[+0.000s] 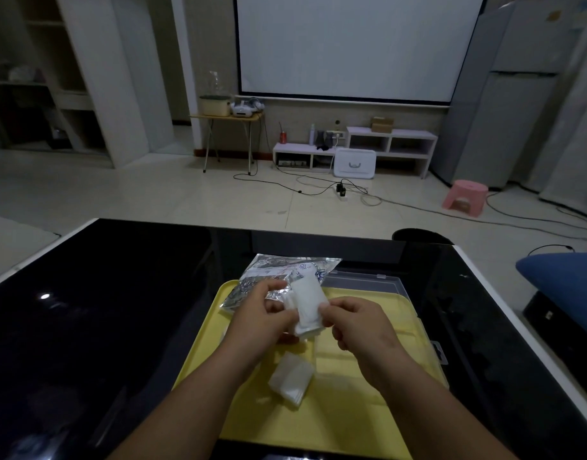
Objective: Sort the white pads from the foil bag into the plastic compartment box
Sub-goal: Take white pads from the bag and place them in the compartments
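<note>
A silver foil bag (279, 272) lies at the far left corner of the yellow tray (348, 419). Above the tray both hands hold one stack of white pads (307, 303). My left hand (264, 315) grips its left side and my right hand (358, 323) pinches its right edge with thumb and fingers. A second bundle of white pads (290, 380) lies below them, in a compartment of the clear plastic compartment box (415, 322) on the tray. The box's open lid (368, 280) sticks up behind the hands.
The tray rests on a glossy black table (102, 327) with a white rim. A blue cushion (564, 277) sits off the table's right edge. Beyond the far edge is open floor with cables and a pink stool (465, 197).
</note>
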Demonstrator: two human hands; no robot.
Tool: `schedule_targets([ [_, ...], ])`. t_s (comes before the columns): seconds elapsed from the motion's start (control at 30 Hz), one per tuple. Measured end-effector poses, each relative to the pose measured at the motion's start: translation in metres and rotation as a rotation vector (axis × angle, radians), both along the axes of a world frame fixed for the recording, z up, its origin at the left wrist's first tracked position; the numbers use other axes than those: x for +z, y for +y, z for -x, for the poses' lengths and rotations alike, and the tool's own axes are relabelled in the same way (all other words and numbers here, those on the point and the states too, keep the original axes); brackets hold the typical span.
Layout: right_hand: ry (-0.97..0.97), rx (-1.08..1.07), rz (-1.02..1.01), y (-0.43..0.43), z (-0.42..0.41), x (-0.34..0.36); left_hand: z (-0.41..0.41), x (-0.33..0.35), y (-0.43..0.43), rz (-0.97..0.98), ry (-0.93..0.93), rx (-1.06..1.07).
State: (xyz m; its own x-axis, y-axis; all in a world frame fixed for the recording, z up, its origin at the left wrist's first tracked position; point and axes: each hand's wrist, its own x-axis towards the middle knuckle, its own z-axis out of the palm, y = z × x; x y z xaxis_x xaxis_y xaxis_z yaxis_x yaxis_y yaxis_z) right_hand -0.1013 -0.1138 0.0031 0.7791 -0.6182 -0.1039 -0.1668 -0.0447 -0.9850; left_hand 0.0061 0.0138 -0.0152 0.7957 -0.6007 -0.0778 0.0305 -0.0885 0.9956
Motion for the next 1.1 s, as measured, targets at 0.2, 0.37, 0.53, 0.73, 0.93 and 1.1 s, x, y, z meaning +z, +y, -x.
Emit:
schedule_targets([
  [0.2, -0.001, 0.000, 0.047, 0.001, 0.002, 0.001, -0.001, 0.000, 0.000, 0.038, 0.020, -0.037],
  [0.37, 0.000, 0.006, 0.064, 0.002, 0.002, 0.001, 0.001, 0.002, 0.002, -0.005, -0.029, -0.031],
  [0.53, -0.014, -0.055, -0.020, 0.001, 0.000, 0.003, -0.002, 0.001, 0.002, 0.008, -0.006, -0.027],
  [0.73, -0.052, -0.046, -0.151, -0.001, 0.001, 0.006, -0.002, 0.000, 0.001, 0.035, 0.025, 0.004],
  [0.93, 0.009, -0.047, -0.060, 0.003, 0.000, 0.001, -0.001, -0.001, -0.002, 0.027, 0.010, -0.043],
  [1.1, 0.031, -0.072, -0.016, 0.006, -0.001, -0.004, 0.000, -0.006, 0.000, 0.008, 0.004, -0.047],
])
